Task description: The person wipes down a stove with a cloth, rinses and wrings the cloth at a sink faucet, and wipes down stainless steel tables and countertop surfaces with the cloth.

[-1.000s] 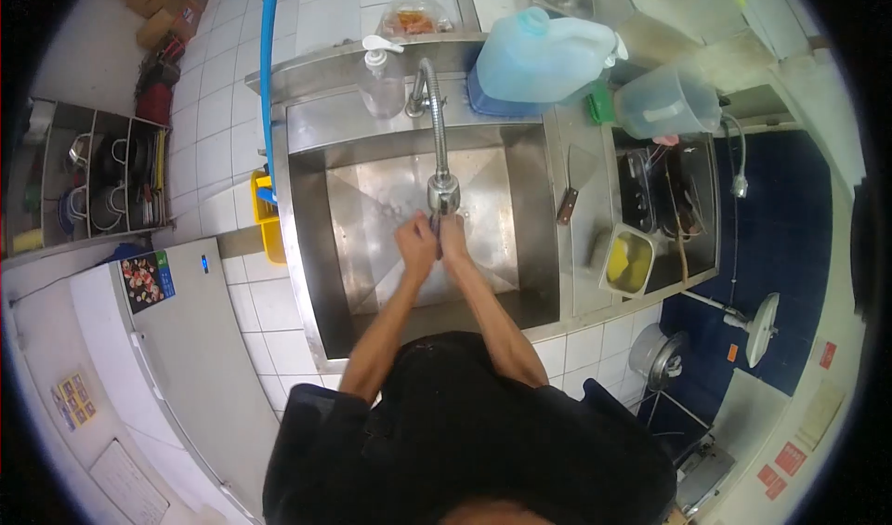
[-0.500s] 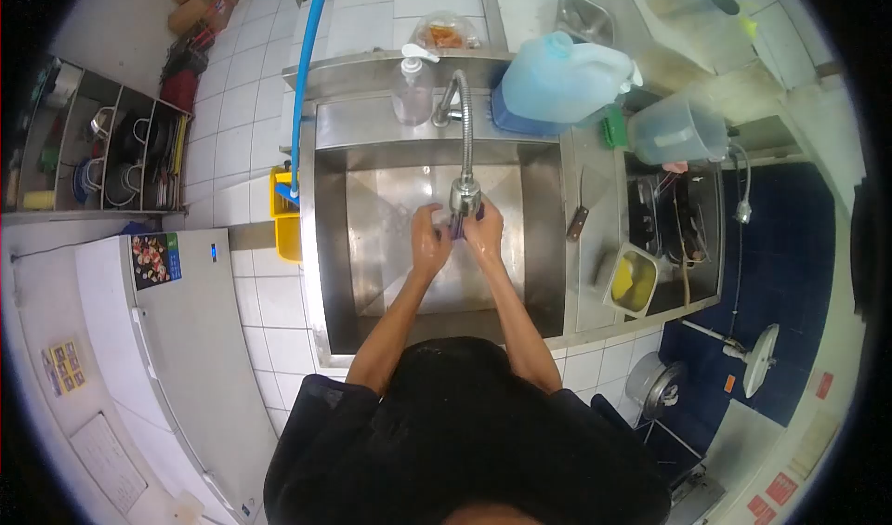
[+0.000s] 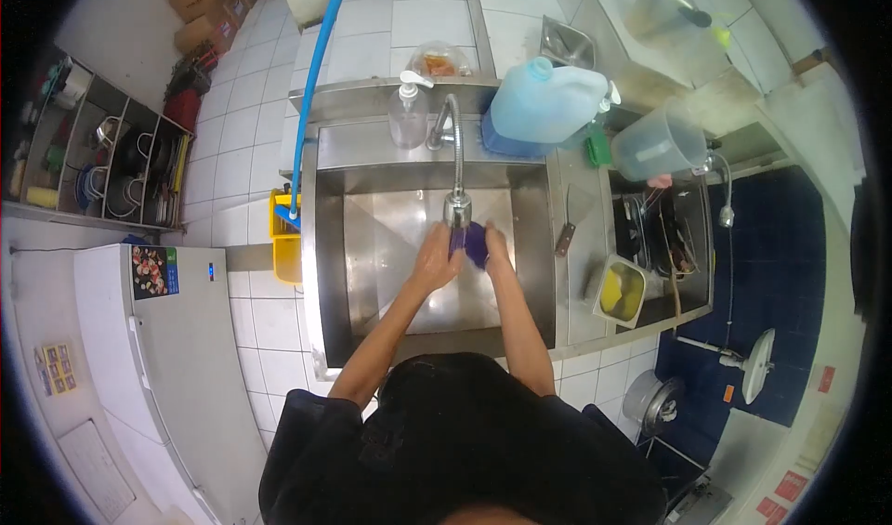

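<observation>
While we stand at sink [image 3: 390, 223], our right hand [image 3: 497, 248] grips purple item [image 3: 477, 244], centre of frame, by faucet head [image 3: 457, 209]; left hand [image 3: 434, 258] curls just beside it, partly hidden, so we cannot tell if it grips; step in hand looks like rinsing; next move probably calls for turning purple item beneath faucet head

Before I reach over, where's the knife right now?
In the head view, the knife lies on the steel ledge right of the sink basin, near the yellow-filled metal container.
</observation>
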The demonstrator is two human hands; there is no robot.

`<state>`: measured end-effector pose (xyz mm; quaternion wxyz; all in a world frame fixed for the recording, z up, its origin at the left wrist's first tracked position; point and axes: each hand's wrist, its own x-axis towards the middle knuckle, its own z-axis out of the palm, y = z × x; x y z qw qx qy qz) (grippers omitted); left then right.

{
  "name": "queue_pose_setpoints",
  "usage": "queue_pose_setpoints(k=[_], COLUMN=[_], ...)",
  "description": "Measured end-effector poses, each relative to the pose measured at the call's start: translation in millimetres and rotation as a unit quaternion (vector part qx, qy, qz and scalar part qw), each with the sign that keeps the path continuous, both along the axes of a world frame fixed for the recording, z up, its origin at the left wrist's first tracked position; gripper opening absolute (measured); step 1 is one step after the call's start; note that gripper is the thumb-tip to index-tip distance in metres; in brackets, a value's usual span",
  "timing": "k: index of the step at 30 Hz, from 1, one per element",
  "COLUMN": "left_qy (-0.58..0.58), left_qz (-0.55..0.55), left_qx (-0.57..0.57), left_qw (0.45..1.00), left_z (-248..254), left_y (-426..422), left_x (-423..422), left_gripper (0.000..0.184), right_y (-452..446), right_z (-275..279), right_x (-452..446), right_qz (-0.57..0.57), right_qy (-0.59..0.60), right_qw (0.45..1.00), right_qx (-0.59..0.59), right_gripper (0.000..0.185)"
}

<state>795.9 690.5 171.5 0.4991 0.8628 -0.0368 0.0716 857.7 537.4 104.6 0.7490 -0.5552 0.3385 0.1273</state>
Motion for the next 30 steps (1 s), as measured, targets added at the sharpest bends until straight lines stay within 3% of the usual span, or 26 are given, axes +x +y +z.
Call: queue_pose_setpoints(k=[1,4,6,7,10,12,13,14,16,18,21,23,24,26,30], left_qy=[-0.103,-0.087,-0.130,-0.108,-0.070,-0.025,0.030,0.032,0.065,0.047,0.052,0.035,0.035,0.161,0.181], left_qz=[0.000,-0.089,-0.085,-0.093,-0.088,0.022,0.052,0.051,0.169,0.189,0.174,0.183,0.181,0.143,0.109], left_qx=[0.059,0.075,0.057,0.018,-0.066,-0.207,-0.232,-0.232,-0.280,-0.274,-0.282,-0.285,-0.284,-0.382,-0.323], left_qw=[0.993,0.989,0.986,0.990,0.991,0.978,0.971,0.971,0.943,0.942,0.942,0.940,0.941,0.899,0.923], left_z=[5,35,38,39,39,38,35,31,26,18,7,4,-4,-22,-24], left_y=[1,4,-4,-8,-12,-16,-15,-17,-20,-22,-27,-29,-28,-26,-11], left_x=[2,0,-3,-7,-13,-15,-16,-15,-5,4,9,7,7,6,8], left_gripper=[0.026,0.030,0.026,0.026,0.026,0.022,0.021,0.021,0.016,0.014,0.015,0.015,0.015,0.017,0.022], right_y=[7,5,10,10,22,35,48,54,70,71,66,56,53,43,25], right_z=[7,31,38,24,11,31,31,33,79,72,78,83,80,70,75], right_x=[-3,-5,-2,-2,-4,-12,-11,-16,-19,-16,-18,-21,-21,-21,-34], right_qz=[0.058,0.162,0.192,0.190,0.150,0.119,0.036,0.034,-0.107,-0.119,-0.091,0.036,0.033,0.126,0.258], right_qy=[0.082,0.203,0.144,0.142,0.120,0.063,0.069,0.071,0.064,0.043,0.021,0.020,0.020,0.039,0.016], right_qw=[0.993,0.963,0.925,0.926,0.941,0.961,0.970,0.970,0.983,0.976,0.978,0.974,0.974,0.978,0.947], right_qx=[-0.062,0.075,0.294,0.294,0.278,0.241,0.231,0.230,0.135,0.176,0.188,0.225,0.225,0.163,0.191], right_gripper=[0.044,0.046,0.049,0.049,0.036,0.027,0.025,0.025,0.025,0.024,0.030,0.041,0.041,0.055,0.052])
